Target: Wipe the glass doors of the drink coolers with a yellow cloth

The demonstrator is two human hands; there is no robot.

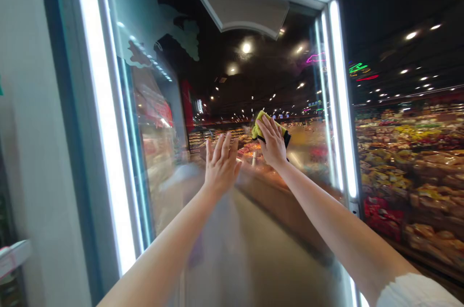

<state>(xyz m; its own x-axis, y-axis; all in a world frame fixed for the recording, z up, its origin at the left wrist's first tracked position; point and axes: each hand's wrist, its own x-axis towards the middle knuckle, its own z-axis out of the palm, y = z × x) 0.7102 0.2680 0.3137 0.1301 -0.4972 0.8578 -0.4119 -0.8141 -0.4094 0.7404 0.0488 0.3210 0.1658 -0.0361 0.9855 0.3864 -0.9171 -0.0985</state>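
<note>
A tall glass pane [282,249] in a lit frame fills the middle of the head view. My left hand [222,164] rests flat against the glass, fingers spread, with nothing in it. To its right and slightly higher, my right hand [273,142] presses a folded yellow cloth [259,128] with a dark edge against the pane. The cloth shows above and on both sides of the fingers. Reflections on the glass blur what lies behind it.
Bright light strips [105,118] run up the left side and another light strip [342,99] up the right. A pale wall [29,104] stands at far left. Shelves of packaged goods [413,176] extend along the right.
</note>
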